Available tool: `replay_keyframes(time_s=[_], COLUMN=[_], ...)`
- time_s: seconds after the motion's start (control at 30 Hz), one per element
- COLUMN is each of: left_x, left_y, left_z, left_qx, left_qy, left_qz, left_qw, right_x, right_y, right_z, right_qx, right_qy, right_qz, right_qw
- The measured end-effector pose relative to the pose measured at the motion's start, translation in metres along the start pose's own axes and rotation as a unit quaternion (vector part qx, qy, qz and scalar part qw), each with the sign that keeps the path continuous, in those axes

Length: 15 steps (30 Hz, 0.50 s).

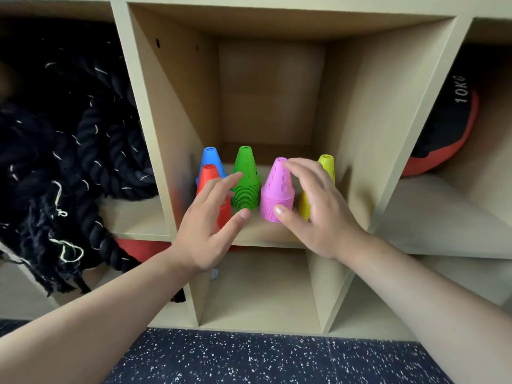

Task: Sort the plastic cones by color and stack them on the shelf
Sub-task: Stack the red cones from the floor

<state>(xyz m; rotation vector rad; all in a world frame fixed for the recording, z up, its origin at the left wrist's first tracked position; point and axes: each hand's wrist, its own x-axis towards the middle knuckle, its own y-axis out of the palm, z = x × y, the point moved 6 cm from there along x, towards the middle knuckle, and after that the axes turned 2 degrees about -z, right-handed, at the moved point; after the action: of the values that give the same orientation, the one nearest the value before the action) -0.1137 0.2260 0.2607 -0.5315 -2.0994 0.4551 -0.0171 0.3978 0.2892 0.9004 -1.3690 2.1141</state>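
Note:
Five stacks of plastic cones stand in one cubby of the beige shelf [260, 234]: blue stack [211, 159] at the back left, red stack [210, 176] before it, green stack [246, 178], pink stack [277, 189], and yellow stack [327, 164] at the right. My left hand [213, 225] hovers with spread fingers in front of the red stack and hides part of it. My right hand [313, 206] is spread too; its thumb lies at the pink stack's base and its fingers reach over the top, covering much of the yellow stack. Neither hand grips a cone.
A coil of thick black rope [69, 151] fills the cubby to the left. A black and red 10 kg ball [448, 128] sits in the right cubby. Lower cubbies [260, 289] open below, and a dark speckled floor [263, 358] runs along the bottom.

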Motion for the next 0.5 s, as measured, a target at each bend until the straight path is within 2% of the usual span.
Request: replay_keyframes(time_s=[0.2,0.33,0.5], left_x=[-0.002,-0.004,-0.002], left_y=[-0.004,-0.005,-0.003], left_z=[0.004,0.013,0.015], left_qx=[0.017,0.061,0.113], left_qy=[0.002,0.039,0.083], left_qz=[0.012,0.051,0.044], left_qw=[1.000,0.996,0.989], right_x=[-0.019,-0.025,-0.025], right_y=[0.000,0.009,0.018], right_z=[0.001,0.000,-0.005], right_qx=[0.021,0.022,0.046], right_qy=[0.023,0.012,0.016], right_qz=[-0.006,0.013,0.004], right_qw=[1.000,1.000,0.999])
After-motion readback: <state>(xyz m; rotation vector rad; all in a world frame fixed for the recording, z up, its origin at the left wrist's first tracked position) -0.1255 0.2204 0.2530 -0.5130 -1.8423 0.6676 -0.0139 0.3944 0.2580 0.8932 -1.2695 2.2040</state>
